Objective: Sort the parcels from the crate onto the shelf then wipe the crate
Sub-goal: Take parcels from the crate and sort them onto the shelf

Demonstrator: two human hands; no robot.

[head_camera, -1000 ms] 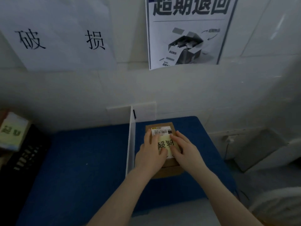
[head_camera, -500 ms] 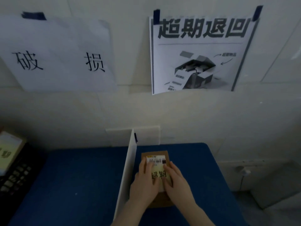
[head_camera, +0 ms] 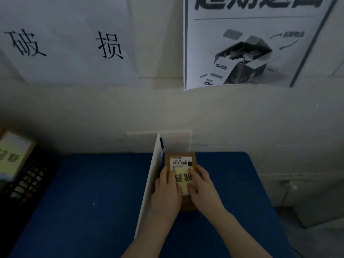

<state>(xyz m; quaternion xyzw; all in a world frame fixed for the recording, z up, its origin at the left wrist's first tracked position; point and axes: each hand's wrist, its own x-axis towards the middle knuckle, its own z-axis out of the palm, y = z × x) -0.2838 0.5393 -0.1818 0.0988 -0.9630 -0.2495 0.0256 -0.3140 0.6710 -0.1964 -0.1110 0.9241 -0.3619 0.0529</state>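
Note:
A small brown cardboard parcel (head_camera: pixel 181 160) with a white barcode label and a yellow note lies flat on the blue shelf surface (head_camera: pixel 93 202), in the section right of a white upright divider (head_camera: pixel 150 183). My left hand (head_camera: pixel 165 192) rests on its left side and my right hand (head_camera: pixel 202 189) on its right side, fingers spread over the yellow note, both pressing the parcel. A black crate (head_camera: pixel 24 185) stands at the far left with another yellow-labelled parcel (head_camera: pixel 13 157) on it.
Two paper signs hang on the wall: a handwritten one (head_camera: pixel 65 43) above the left section and a printed poster (head_camera: pixel 251 43) above the right section. A wall socket with a cable (head_camera: pixel 287 188) lies beyond the shelf's right edge.
The view shifted and drew closer to the shelf. The parcel sits a little nearer the back wall, and both hands stay on it.

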